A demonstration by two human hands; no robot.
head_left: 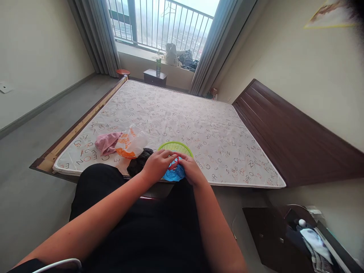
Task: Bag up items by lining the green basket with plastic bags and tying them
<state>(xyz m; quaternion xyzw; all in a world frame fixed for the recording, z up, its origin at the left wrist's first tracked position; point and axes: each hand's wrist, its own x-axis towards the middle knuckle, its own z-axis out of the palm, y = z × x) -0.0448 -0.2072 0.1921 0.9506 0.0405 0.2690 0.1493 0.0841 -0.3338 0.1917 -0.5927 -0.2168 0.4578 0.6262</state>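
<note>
My left hand and my right hand meet over the front edge of the mattress, fingers pinched together. Between them runs a thin red cord, gripped from both sides. Just under it hangs a crinkled, see-through blue plastic bag; whether the cord is tied to the bag I cannot tell. Behind my fingers a lime-green plastic basket rests on the mattress, partly hidden. Beside my left hand is a black plastic bag.
Left of the black bag lie a white and orange plastic bag and a pink cloth. They rest on the patterned mattress. A dark headboard stands to the right, and a dark cabinet at lower right.
</note>
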